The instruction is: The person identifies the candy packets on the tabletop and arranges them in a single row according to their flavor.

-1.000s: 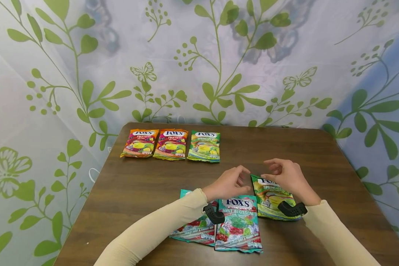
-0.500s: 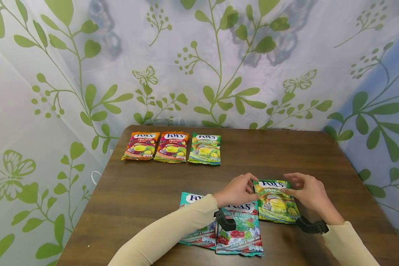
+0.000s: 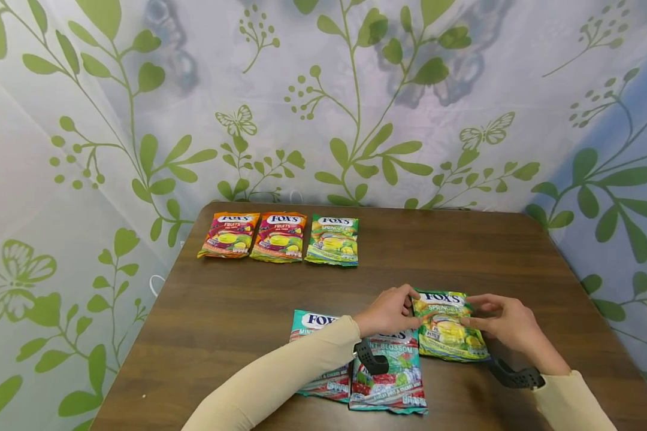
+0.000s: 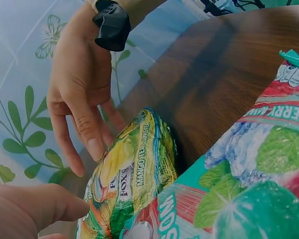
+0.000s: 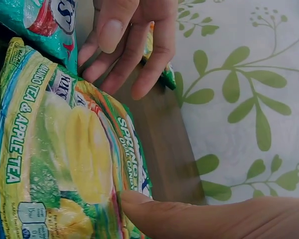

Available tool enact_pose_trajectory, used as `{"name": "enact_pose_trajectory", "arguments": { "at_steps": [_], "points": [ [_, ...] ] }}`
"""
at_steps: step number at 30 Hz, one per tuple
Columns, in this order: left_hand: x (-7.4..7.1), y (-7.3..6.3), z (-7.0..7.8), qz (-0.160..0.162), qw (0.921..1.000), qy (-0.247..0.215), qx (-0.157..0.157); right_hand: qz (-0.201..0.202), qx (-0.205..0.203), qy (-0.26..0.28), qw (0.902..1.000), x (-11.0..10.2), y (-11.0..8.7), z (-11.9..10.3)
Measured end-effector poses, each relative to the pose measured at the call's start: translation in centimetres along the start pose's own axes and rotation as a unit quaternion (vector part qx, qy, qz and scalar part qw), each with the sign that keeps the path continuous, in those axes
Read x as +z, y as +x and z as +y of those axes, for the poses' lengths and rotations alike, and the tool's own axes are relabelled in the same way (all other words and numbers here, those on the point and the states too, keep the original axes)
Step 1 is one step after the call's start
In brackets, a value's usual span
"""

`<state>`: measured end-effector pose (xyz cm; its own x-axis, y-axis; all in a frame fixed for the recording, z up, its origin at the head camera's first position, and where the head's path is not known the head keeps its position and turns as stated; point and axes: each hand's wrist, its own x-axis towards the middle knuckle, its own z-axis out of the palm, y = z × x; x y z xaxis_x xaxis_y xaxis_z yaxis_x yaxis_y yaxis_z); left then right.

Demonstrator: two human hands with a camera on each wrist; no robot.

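Note:
A green-and-yellow Spring Tea candy bag lies flat on the table between my two hands. My left hand is at the bag's upper left edge, its fingers loosely bent; in the right wrist view these left fingers show beside the bag without a grip around it. My right hand is at the opposite edge, with its thumb touching the bag's face and its other fingers extended along the side. Two teal Mint Blossom bags lie left of it: one next to it, another partly hidden by my left sleeve.
Along the back left of the brown wooden table lie two orange Fruits candy bags, one farther left and one beside it, then another Spring Tea bag. A leaf-patterned curtain hangs behind the table.
Both hands have moved right and nearer the body, to either side of the Spring Tea bag. That bag has straightened slightly. Over the last half second, my right fingers come in to its right edge.

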<state>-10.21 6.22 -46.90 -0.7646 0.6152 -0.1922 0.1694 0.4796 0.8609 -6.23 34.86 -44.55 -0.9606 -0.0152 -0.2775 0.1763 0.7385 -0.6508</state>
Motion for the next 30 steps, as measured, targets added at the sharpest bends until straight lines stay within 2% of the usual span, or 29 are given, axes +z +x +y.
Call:
{"name": "enact_pose_trajectory", "arguments": {
  "at_steps": [5,13,24,30],
  "points": [
    [0.3,0.3,0.1,0.004,1.0,0.006,0.002,-0.019,0.003,0.035,0.9992,0.3,0.0,0.4],
    [1.0,0.2,0.4,0.012,0.9995,0.027,-0.01,-0.048,0.016,0.05,0.9975,0.6,-0.2,0.5],
    [1.9,0.7,0.7,0.02,0.9955,0.09,-0.024,-0.053,0.012,0.056,0.9969,0.9,-0.1,0.7],
    [2.1,0.9,0.7,0.029,0.9952,0.088,-0.03,-0.054,0.004,0.067,0.9963,1.1,-0.2,0.9]
  ]
}}
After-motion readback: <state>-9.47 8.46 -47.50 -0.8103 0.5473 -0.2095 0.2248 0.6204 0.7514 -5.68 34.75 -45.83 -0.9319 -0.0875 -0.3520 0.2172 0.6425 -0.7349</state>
